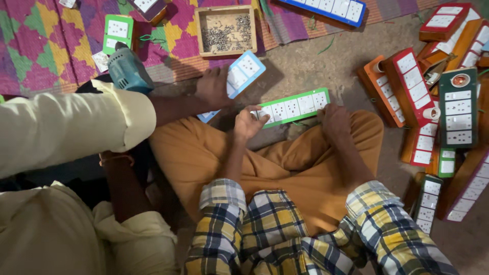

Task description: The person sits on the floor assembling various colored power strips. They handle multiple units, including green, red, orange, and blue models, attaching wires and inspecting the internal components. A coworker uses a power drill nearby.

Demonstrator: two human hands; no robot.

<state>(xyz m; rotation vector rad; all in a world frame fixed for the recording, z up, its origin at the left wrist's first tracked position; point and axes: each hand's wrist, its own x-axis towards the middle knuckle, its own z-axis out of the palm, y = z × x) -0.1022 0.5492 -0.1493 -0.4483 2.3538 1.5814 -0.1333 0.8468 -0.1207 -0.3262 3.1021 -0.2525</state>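
The left hand [248, 124] and right hand [334, 119] each pinch an end of the long green-rimmed switch panel [294, 107]. Beside them, a co-worker's hand [214, 87] grips a blue-rimmed switch panel [239, 76].

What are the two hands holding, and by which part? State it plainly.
Both hold the green-edged switch board: left hand at its left end, right hand at its right end.

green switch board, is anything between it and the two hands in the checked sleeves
Nothing visible. The left hand grips the left end of the green switch board and the right hand rests at its right end. A co-worker's hand holds a blue switch board just beside it.
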